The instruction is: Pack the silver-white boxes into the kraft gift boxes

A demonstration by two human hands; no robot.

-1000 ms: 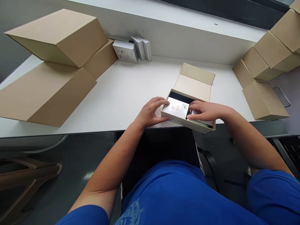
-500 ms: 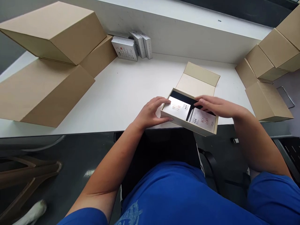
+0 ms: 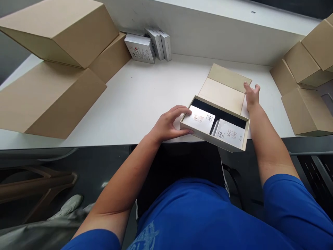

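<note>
An open tan gift box point(image 3: 208, 136) with a dark lining lies at the table's front edge, its lid flap point(image 3: 223, 88) folded back flat behind it. Two small white packets point(image 3: 199, 119) point(image 3: 230, 133) lie side by side inside. My left hand point(image 3: 170, 123) grips the box's left end, thumb on the front wall and fingers curled over the rim beside the left packet. My right hand point(image 3: 252, 94) reaches past the box to the lid flap's right edge, fingers on that edge.
Large closed tan boxes point(image 3: 59, 31) are stacked at the left, and more tan boxes point(image 3: 304, 62) are piled at the right. Three small white cartons point(image 3: 148, 47) stand against the back wall. The white table point(image 3: 145, 97) ends at a dark floor.
My right hand has left the right packet inside the box and moved back and right to the lid flap's edge. My left hand has stayed on the box's left end.
</note>
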